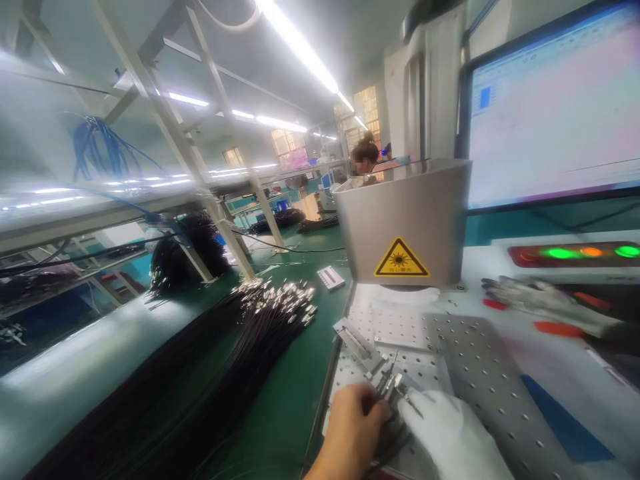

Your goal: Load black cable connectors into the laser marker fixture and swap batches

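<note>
My bare left hand (354,421) is closed at the front of the perforated metal plate, fingers curled around some thin dark cables with metal ends (386,383). Close beside it, on the right, my right hand (443,421) wears a white glove. Its fingers are pinched at the same metal ends; exactly how many cables each hand has is hidden. Just beyond my fingers, a small metal fixture (357,340) sits on the perforated plate (475,363). To the left, a large bundle of black cables (240,363) with shiny metal ends lies on the green table.
A metal housing (403,227) with a yellow laser warning sign stands behind the plate. At right are a monitor (555,113), a panel with lit buttons (575,253) and a greyish glove (540,297). Shelf posts (200,200) rise at left. A person (365,157) is farther back.
</note>
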### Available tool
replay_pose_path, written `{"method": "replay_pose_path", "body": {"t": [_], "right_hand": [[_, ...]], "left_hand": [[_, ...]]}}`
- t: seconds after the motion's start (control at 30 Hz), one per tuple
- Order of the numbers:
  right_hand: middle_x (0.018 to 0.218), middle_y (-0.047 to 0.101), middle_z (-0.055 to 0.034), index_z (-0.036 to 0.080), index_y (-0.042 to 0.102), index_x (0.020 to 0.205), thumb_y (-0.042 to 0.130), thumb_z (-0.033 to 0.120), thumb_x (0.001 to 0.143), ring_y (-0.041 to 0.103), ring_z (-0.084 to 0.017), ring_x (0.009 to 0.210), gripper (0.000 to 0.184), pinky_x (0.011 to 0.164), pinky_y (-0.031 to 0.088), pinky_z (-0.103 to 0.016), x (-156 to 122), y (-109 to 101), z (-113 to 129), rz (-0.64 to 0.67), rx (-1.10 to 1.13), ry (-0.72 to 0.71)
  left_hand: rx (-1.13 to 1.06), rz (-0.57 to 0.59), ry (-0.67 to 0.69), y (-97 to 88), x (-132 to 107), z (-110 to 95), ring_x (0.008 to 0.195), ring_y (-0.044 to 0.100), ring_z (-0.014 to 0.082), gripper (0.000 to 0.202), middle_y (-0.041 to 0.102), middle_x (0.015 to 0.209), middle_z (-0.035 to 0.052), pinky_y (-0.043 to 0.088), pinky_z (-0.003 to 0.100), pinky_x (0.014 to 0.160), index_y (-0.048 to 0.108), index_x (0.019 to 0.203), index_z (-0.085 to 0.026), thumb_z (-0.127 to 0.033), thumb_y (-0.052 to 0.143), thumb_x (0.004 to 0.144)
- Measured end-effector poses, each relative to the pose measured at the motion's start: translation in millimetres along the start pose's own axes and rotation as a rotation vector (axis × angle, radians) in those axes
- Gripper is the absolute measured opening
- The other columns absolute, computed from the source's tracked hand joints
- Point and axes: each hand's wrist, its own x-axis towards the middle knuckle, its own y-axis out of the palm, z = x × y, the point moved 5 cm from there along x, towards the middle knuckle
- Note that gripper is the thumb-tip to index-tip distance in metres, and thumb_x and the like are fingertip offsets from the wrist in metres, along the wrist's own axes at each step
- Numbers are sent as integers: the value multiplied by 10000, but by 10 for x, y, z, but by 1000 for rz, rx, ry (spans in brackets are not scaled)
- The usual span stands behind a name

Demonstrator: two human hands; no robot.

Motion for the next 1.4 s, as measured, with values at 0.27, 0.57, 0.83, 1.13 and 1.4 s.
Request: {"method": "replay_pose_path", "body": {"t": [0.27, 0.57, 0.83, 1.13, 1.4], "right_hand": [[626, 630, 51, 295, 661, 673, 599, 81, 750, 595, -140, 536, 235, 473, 418, -261, 20, 62, -65, 61, 33, 48], [678, 666, 35, 296, 675, 676, 586, 141, 812, 618, -168, 569, 225, 518, 476, -287, -60, 225, -55, 73, 24, 148], [1013, 705, 97, 308, 682, 960, 628, 63, 722, 626, -132, 750, 345, 612, 453, -287, -159, 376, -91, 8, 74, -142], [705, 580, 9, 269, 606, 786, 606, 25, 638, 531, -161, 626, 285, 514, 318, -276, 58, 233, -4, 169, 9, -149], [680, 584, 22, 292, 632, 773, 564, 6, 650, 520, -150, 569, 319, 468, 305, -257, 36, 274, -14, 112, 47, -89]], "left_hand": [[-55, -43, -50, 53, 92, 133, 715, 499, 146, 98, 548, 659, -17, 333, 250, 639, 557, 646, -188, -253, 612, 695], [147, -45, -37, -10, 11, -56, 771, 538, 174, 80, 636, 777, 37, 328, 284, 689, 631, 725, -176, -209, 559, 725], [146, -27, -44, 11, 37, -24, 732, 501, 164, 50, 566, 700, 14, 311, 282, 671, 559, 647, -189, -195, 538, 692], [103, -15, -42, -8, 60, -1, 743, 508, 158, 43, 554, 696, 1, 319, 276, 666, 528, 629, -191, -177, 542, 667], [-86, -75, 30, -112, 84, 118, 650, 462, 113, 38, 521, 645, -45, 323, 239, 605, 522, 725, -192, -176, 549, 705]]}}
